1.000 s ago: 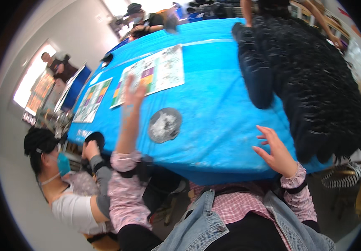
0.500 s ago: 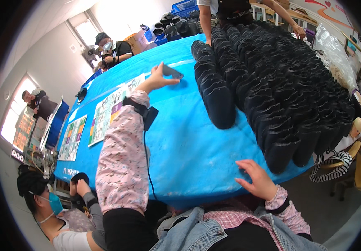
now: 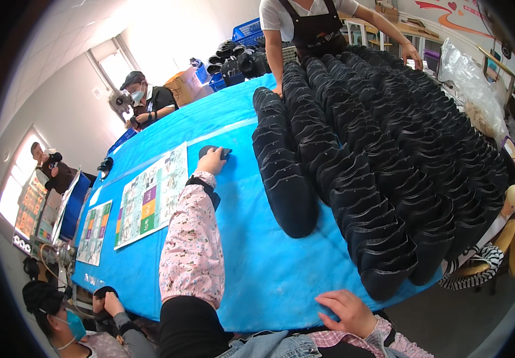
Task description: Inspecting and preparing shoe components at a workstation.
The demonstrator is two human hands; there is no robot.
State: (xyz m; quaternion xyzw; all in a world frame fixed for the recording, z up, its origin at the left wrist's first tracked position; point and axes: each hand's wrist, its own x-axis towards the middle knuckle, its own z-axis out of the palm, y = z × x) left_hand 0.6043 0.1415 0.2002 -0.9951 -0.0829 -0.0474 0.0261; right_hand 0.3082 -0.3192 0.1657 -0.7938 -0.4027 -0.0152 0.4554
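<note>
My left hand (image 3: pixel 211 161) reaches far across the blue-covered table (image 3: pixel 257 256). Its fingers are closed on a small dark flat piece (image 3: pixel 225 151) with a rounded edge, lying against the cover; the hand hides part of it. My right hand (image 3: pixel 348 311) rests at the near table edge, fingers loosely spread, with nothing in it. Between and beyond my hands, a short row of black sole-shaped pieces (image 3: pixel 290 206) overlaps like shingles. To its right spreads a large mass of similar black pieces (image 3: pixel 383 179) in several long rows.
Printed picture sheets (image 3: pixel 151 197) lie on the left. Across the table, a co-worker in a dark apron (image 3: pixel 317 30) touches the black rows. Other workers sit at the left side, one holding a black piece (image 3: pixel 105 292). A clear plastic bag (image 3: pixel 469 77) lies at the right.
My left hand has gone from spread fingers beside the dark piece to closed on it. The view has shifted, and the far co-worker shows more fully. My right hand stays near the edge.
</note>
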